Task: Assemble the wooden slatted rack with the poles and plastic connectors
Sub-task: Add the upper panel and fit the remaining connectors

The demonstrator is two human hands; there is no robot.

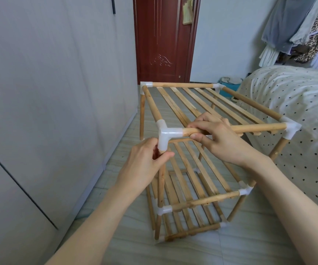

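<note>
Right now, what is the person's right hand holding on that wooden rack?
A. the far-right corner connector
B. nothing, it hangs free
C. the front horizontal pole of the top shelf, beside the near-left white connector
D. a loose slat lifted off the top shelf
C: the right hand curls round the front top pole just right of the white connector, while the left hand pinches the upright pole right under it.

A pale tiled floor (127,236) fills the lower half of the frame, running up toward the red-brown door at top centre. The wooden slatted rack (188,217) stands directly on it at centre, its pole feet touching the tiles. At centre right, near the bed's far corner, a teal object (229,85) sits on the floor, partly hidden.
</note>
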